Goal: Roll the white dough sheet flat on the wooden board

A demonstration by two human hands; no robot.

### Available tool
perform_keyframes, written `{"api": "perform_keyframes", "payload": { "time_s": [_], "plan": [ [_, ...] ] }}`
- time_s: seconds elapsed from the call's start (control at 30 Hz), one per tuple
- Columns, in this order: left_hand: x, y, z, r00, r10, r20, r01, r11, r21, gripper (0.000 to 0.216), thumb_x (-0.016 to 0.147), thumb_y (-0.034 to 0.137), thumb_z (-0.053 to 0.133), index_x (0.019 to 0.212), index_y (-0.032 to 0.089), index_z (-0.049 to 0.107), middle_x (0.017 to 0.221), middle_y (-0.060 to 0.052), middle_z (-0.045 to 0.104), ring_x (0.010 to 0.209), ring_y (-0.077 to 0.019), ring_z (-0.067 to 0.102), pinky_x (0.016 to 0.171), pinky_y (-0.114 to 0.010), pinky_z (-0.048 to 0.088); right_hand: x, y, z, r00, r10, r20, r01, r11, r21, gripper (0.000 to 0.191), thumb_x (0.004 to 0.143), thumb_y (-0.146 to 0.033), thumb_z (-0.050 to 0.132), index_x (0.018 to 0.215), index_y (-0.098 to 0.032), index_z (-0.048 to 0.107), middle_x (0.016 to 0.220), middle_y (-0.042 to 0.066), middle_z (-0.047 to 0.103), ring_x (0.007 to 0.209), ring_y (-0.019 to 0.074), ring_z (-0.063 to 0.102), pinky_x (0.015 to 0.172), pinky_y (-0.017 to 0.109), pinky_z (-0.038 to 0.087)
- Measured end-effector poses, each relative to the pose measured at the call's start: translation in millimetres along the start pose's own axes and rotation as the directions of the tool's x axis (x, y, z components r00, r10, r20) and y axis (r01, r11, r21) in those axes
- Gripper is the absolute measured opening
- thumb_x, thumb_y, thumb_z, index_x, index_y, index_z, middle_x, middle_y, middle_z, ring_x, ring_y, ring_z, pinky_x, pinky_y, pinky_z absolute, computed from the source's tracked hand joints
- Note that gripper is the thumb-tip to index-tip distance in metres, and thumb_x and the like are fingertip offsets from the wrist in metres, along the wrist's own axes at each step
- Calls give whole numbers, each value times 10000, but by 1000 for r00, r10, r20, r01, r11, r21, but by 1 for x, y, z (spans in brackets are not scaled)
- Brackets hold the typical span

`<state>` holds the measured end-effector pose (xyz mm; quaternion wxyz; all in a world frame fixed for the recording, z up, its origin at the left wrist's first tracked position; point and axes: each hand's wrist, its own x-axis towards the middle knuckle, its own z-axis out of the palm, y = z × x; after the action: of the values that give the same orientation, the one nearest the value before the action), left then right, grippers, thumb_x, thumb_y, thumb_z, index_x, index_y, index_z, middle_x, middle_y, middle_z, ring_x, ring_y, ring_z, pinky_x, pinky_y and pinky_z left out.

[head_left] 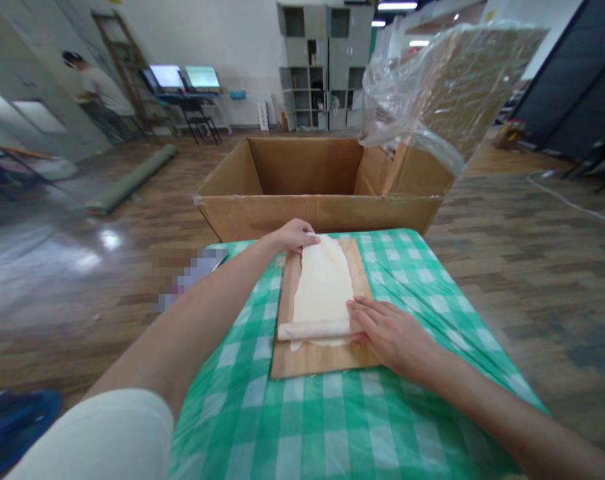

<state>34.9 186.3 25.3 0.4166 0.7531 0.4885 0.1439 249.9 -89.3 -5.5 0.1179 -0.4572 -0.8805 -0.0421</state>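
Observation:
A sheet of pale rolled-out dough lies lengthwise on a wooden board. Across its near end rests a whitish rolling pin, with a little dough edge showing in front of it. At the far left corner, my left hand pinches the dough's edge between thumb and fingers. My right hand closes over the right end of the pin, which it partly hides.
A green-and-white checked cloth covers the table under the board. Beyond the table stands a large open cardboard box, with a plastic-wrapped panel at its right. A person is at the far left, near a rolled mat.

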Motion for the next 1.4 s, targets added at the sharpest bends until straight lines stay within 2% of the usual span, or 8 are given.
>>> {"api": "perform_keyframes", "payload": {
  "time_s": [0.13,0.27,0.37,0.53,0.9,1.07,1.2,1.4],
  "plan": [
    [-5,12,-7,985,10,-175,8,995,100,214,915,354,687,862,147,683,799,-71,700,799,-207,689,742,-314,568,2,4,-3,1000,-15,-16,15,1000,-9,377,1062,-244,598,1410,-100,606,1426,168,680,1362,303,612,1087,451,553],
    [-62,25,-3,930,151,-336,-72,969,236,197,980,337,581,1004,170,684,1057,-99,743,1042,-245,683,967,-367,534,8,1,0,998,-48,-48,48,999,-1,389,1058,-264,602,1413,-105,596,1429,168,675,1369,316,601,1099,472,544],
    [-140,20,28,893,394,-217,-289,873,394,324,1048,429,471,1154,207,683,1179,-98,743,1113,-250,692,1026,-396,533,12,-5,1,995,-76,-62,78,996,34,410,1047,-273,608,1427,-121,586,1455,174,651,1386,332,581,1128,501,521],
    [-223,-7,88,897,409,-166,-226,749,622,509,1084,442,395,1505,186,526,1545,-181,565,1432,-329,542,1208,-522,421,11,-12,-3,999,-17,-35,21,995,94,474,1095,-371,498,1481,-99,545,1521,205,591,1422,333,541,1169,511,472],
    [-145,-11,75,897,407,-170,-174,681,711,470,1105,313,338,1540,163,438,1505,-183,588,1444,-275,531,1220,-467,376,74,40,8,983,168,75,-166,986,-27,547,1132,-465,325,1471,-102,554,1550,216,557,1499,339,440,1203,570,355],
    [-190,-16,77,814,501,-295,-240,752,614,449,1089,359,394,1491,172,467,1502,-178,549,1450,-286,497,1229,-482,378,43,24,5,999,20,-33,-21,1000,-6,575,1085,-539,475,1479,-127,547,1598,230,493,1514,360,409,1183,560,385],
    [-242,-21,72,737,498,-457,-237,824,515,291,1044,376,508,1282,223,578,1287,-135,622,1275,-285,593,1099,-457,502,19,11,5,997,-37,-75,36,999,-13,269,1065,-325,573,1258,-156,656,1391,180,654,1328,315,586,1069,471,493],
    [-265,-18,76,889,428,-165,-294,808,510,143,1007,364,584,1073,295,689,1129,-78,695,1026,-242,693,885,-373,584,18,6,-4,941,335,-45,-332,941,63,118,1028,-264,579,1055,-171,647,1007,84,724,814,225,685,690,317,478]
  ]
}}
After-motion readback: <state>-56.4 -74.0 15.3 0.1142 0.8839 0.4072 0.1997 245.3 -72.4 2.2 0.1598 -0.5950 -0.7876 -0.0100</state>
